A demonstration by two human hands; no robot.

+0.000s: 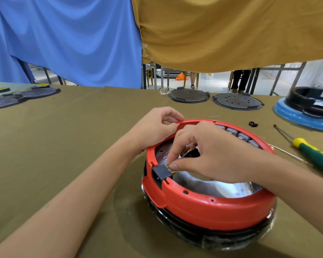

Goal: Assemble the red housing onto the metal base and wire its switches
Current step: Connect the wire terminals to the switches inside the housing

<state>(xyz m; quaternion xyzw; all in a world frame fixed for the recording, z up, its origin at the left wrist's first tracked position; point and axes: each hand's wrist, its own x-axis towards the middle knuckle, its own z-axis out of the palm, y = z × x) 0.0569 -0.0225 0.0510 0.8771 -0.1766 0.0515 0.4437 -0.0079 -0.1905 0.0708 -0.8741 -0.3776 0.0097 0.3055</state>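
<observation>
Housing (209, 207) sits lower right on base (237, 185). My left hand (153, 127) pinches its far rim; right hand (209, 155) pinches small brass terminals (172, 169) at the switch (161, 173). Fragile tabs, likely bendable; hold by sleeve.

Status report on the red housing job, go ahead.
Left hand grips red housing rim. Right hand pinches brass terminal at black switch. Screwdriver lies clear, right.

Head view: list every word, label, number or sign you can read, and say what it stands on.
No text is readable.
Black ring on the blue base: white marks, cut off and blurred, unreadable.
Grey buttons on the red housing: faint marks, too small to read.
Screwdriver: no label shows.
</observation>
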